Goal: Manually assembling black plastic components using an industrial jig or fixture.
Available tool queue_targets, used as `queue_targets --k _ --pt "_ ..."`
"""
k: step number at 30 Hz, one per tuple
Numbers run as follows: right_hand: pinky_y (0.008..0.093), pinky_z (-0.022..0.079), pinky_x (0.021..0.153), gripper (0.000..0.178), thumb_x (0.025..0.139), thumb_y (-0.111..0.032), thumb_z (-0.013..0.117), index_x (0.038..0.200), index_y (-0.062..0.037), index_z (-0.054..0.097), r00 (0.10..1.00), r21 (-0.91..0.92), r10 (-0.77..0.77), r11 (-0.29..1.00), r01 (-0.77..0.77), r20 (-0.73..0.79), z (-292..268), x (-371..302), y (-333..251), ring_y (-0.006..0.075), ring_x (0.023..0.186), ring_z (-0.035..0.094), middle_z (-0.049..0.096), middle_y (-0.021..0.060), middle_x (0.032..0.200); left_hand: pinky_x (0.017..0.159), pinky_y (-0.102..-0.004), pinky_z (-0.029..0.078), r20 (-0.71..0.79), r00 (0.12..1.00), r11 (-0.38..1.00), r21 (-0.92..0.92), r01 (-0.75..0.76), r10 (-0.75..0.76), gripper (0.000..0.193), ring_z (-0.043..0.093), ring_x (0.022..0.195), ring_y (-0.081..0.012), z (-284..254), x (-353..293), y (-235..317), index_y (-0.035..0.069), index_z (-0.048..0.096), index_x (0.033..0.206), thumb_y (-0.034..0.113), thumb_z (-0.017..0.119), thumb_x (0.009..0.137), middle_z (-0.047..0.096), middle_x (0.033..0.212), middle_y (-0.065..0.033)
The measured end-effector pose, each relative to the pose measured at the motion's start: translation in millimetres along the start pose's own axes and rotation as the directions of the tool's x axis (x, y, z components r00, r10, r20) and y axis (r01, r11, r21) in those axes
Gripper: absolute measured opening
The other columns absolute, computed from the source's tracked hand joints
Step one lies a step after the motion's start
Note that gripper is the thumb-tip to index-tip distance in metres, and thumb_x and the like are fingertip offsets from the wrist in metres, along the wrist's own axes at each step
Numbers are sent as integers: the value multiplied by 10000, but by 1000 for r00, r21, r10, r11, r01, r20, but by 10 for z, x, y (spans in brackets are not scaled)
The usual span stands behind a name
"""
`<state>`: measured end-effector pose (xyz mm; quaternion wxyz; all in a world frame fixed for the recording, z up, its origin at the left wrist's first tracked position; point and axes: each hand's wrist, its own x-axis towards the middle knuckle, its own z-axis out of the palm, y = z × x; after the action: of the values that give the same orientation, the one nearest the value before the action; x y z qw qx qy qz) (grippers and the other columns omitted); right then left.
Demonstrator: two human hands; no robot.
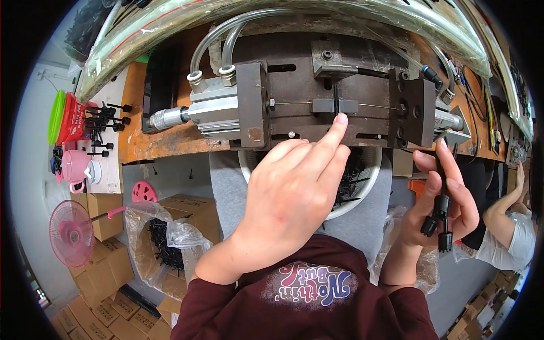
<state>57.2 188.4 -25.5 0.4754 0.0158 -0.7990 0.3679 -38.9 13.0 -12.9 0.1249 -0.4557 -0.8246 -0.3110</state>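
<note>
My left hand (289, 195) reaches over the bench fixture with its index finger stretched out and the other fingers loosely bent. That fingertip is at the near end of a thin black rod (336, 97), which lies across a small grey metal block (323, 106) in the middle of the fixture. Off to the right, my right hand (463, 208) is closed around several black plastic stems (441, 204) with ridged round heads, which hang down toward me. Below the fixture, a white basket (372, 182) on my lap holds many black pieces, partly hidden by my left hand.
Metal cylinders (212, 107) with clear hoses flank the fixture. Leftward are a pink fan (72, 233), a pink cup (75, 168), more black stems (103, 122), and a plastic bag (195, 237) of black parts. Another person (507, 232) sits at the right, near cardboard boxes.
</note>
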Motion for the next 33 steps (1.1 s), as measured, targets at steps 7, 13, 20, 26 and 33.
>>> queue_targets --k 7,13,20,26,33 --pt "346 574 780 352 794 47 745 1096 -66 604 996 -190 12 982 4 85 -134 -65 -105 274 878 685 595 212 1182 597 -277 492 111 992 996 75 51 -59 240 647 663 -175 -116 102 -17 68 703 976 79 739 739 661 1249 -45" --pt "290 485 597 385 675 33 835 1028 -72 723 970 -411 -145 886 215 196 -120 18 -205 176 730 616 574 65 1025 596 -255 508 106 990 993 -64 100 -93 296 666 673 -156 -115 95 -25 71 710 997 85 786 712 690 1172 -75" --pt "283 487 542 348 672 67 757 1016 18 734 933 -299 -189 911 284 307 55 -13 -274 196 690 627 638 99 1029 658 -277 557 -79 995 824 -566 7 -63 327 697 779 -214 -226 33 189 2 715 936 7 850 638 718 877 -112" --pt "299 556 667 304 759 91 740 1052 18 703 973 -315 -123 932 181 193 53 43 -218 221 823 672 652 164 1104 667 -287 553 -87 985 931 -346 113 -152 338 664 815 -200 -185 -29 117 -8 718 983 -55 804 659 655 1029 -130" --pt "304 581 744 241 927 58 563 1166 30 555 983 -323 -34 942 92 179 -11 10 -178 257 867 699 648 234 1117 646 -284 514 -42 999 999 35 2 0 259 652 720 -192 10 19 -7 30 705 971 64 763 721 667 1204 -117"
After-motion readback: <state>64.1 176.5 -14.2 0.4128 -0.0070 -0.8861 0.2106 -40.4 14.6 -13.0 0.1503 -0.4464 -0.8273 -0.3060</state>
